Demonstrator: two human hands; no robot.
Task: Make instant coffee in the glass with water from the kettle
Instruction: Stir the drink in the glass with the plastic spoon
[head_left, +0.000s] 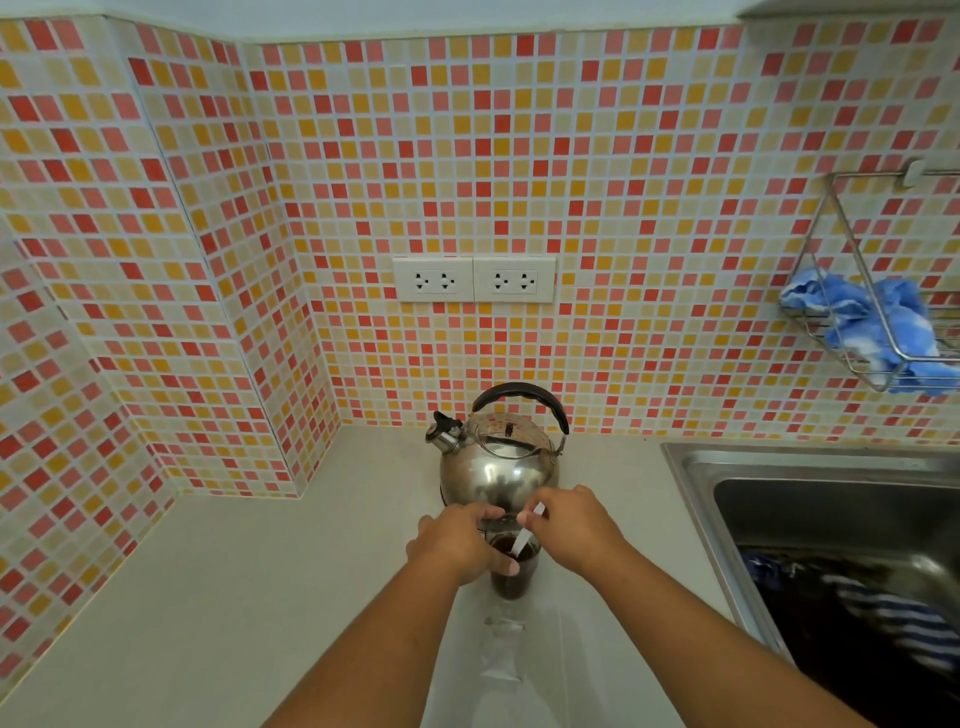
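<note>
Dark coffee in the glass (511, 571) on the counter (260, 597), before the steel kettle (496, 467); left hand (460, 545) gripping the glass, right hand (571, 530) pinching a white stirrer (522, 540) inside.

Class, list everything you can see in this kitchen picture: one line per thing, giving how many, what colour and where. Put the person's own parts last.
kettle: one, shiny steel with black handle, on the counter behind the glass.
glass: one, clear, holding dark coffee, on the counter in front of the kettle.
stirrer: one, white, slanting into the glass.
counter: one, pale grey.
sockets: two, white, on the tiled wall.
sink: one, steel, right of the counter, striped cloth inside.
wire rack: one, metal, on the right wall.
blue cloth: one, blue and white, in the rack.
left hand: one, gripping the glass.
right hand: one, pinching the stirrer.
</note>
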